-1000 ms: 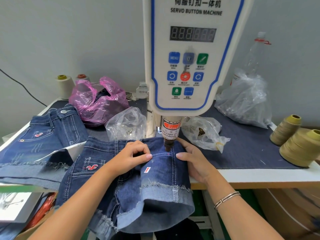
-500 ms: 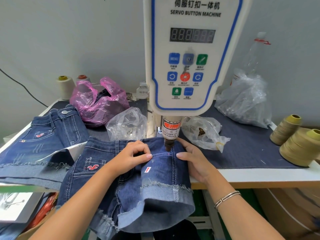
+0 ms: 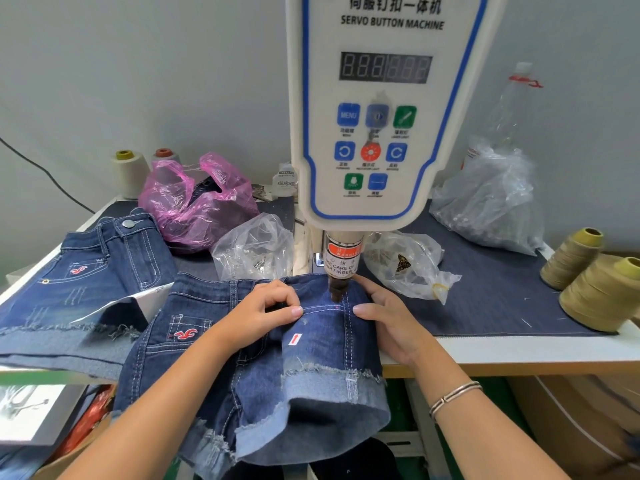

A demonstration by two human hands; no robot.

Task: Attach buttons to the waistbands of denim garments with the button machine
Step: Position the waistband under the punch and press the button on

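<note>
Your denim shorts [image 3: 322,344] lie with the waistband under the servo button machine [image 3: 388,109], and its punch head [image 3: 337,289] stands right on the cloth. Your left hand [image 3: 259,315] pinches a fold of the waistband just beside the punch, fingers curled on the denim. Your right hand [image 3: 388,320] lies against the other side with fairly straight fingers pressing the cloth flat, the thumb close to the punch.

The chief danger, as I judge it, is your fingers: both hands sit very near the punch, and the warning label on the barrel says as much. If the waistband slips while you hold it this close, a fingertip could be drawn under. A crooked button is the lesser risk; the pinched fold on the left could pucker the band so the button lands off the stitched line.

For room, the leg of the shorts hangs over the front edge of the table [image 3: 519,351], so its weight may pull the band toward you. To your left a finished pair of shorts [image 3: 86,282] lies just beside your work, with a clear plastic bag [image 3: 252,247] behind it. To your right another clear bag [image 3: 408,265] sits near your hand; the thread cones [image 3: 602,292] are well apart
</note>
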